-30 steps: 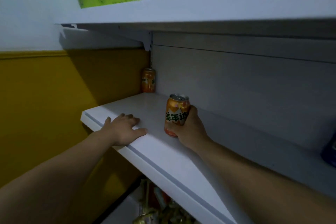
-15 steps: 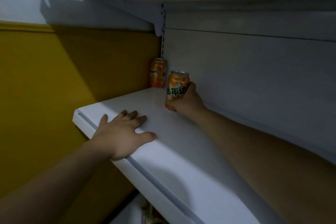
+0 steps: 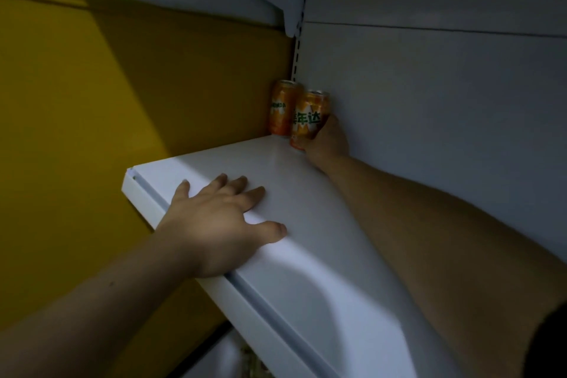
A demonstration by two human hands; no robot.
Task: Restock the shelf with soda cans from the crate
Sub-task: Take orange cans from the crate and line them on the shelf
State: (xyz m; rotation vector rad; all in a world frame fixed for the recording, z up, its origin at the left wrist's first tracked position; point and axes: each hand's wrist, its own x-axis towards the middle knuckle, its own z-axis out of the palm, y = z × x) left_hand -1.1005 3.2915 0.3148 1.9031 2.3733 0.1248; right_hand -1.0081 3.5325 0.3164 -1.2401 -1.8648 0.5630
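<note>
My right hand (image 3: pixel 326 143) grips an orange soda can (image 3: pixel 308 118) with green lettering, standing upright at the back left corner of the white shelf (image 3: pixel 276 181). The can sits right beside another orange can (image 3: pixel 280 107), which stands in the corner against the back panel; the two look to be touching. My left hand (image 3: pixel 221 221) rests flat on the shelf near its front edge, fingers spread and holding nothing. The crate is not in view.
A yellow wall (image 3: pixel 107 101) closes the shelf's left end. The grey back panel (image 3: pixel 445 101) runs behind the shelf, and an upper shelf with its bracket (image 3: pixel 293 15) hangs overhead. Goods on a lower level show dimly below the shelf's front edge.
My right hand has pushed the held can further back along the shelf until it stands beside the corner can. My left hand has stayed flat on the shelf.
</note>
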